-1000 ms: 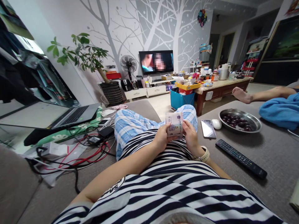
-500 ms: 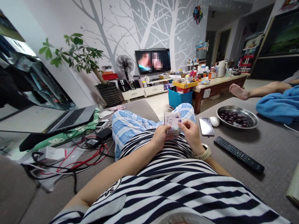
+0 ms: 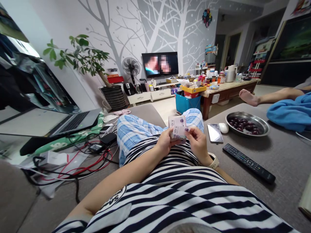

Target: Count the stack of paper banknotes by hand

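Note:
A small stack of pale purple banknotes stands over my lap, the figure 5 printed on the notes. My left hand is closed round the lower left side of the stack. At the right, my right hand pinches the edge of the front banknote, which sits lower than those behind it. The lower part of the stack is partly hidden by my fingers. A pale watch is on my right wrist.
To my right lie a phone, a white mouse, a remote control and a metal bowl of dark round fruit. A laptop and tangled cables are on the left. Another person's foot rests beyond the bowl.
My right hand has drawn the front banknote down towards me, so its printed end now lies below the top of the stack. My left hand keeps its hold.

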{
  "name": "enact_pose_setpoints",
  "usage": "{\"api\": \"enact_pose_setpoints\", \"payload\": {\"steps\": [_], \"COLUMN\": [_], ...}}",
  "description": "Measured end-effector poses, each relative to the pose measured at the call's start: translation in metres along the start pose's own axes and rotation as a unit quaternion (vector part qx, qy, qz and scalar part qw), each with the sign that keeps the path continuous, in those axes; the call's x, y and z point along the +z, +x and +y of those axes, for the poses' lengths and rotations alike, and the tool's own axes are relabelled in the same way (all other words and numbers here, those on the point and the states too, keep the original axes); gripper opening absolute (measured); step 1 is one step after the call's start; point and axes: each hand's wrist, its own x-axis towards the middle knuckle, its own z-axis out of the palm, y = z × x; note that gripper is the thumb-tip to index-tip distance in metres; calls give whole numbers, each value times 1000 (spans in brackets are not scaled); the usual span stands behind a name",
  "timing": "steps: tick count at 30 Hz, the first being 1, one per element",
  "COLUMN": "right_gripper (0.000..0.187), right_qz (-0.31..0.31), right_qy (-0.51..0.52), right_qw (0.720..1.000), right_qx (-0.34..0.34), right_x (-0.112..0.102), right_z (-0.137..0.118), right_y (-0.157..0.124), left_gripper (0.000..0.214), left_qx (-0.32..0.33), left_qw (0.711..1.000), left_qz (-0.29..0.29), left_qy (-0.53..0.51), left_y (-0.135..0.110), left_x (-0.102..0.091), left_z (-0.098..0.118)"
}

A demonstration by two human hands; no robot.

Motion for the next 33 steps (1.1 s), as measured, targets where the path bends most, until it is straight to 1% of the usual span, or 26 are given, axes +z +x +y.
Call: {"api": "enact_pose_setpoints", "payload": {"steps": [3, 10, 17, 21, 25, 27, 31, 33], "right_gripper": [27, 33, 41, 47, 53, 50, 42, 39], "right_qz": [-5, -19, -13, -22, -34, -19, 42, 50], "right_qy": [-6, -2, 7, 30, 80, 75, 61, 62], "right_qw": [1000, 1000, 1000, 999, 996, 996, 995, 994], "right_qx": [1, 5, 14, 16, 23, 34, 62, 78], "right_x": [-1, -1, 0, 0, 0, 0, 2, 2], "right_z": [1, 0, -3, -2, 0, 1, 8, 13], "right_y": [-1, -2, -2, -4, -4, -2, 5, 7], "left_gripper": [26, 27, 26, 22, 17, 15, 17, 18], "left_qx": [8, -6, -5, -3, 9, 9, 15, 23], "left_qw": [1000, 1000, 1000, 1000, 997, 996, 996, 996], "left_qz": [-8, -23, -15, -10, -40, -53, -70, -77], "left_qy": [10, -13, -21, -29, -63, -69, -55, -48], "left_y": [0, 1, 1, 4, 10, 12, 14, 14], "left_x": [-2, -4, -5, -6, -8, -10, -13, -13], "left_z": [-2, -2, -3, -5, -11, -14, -17, -18]}}
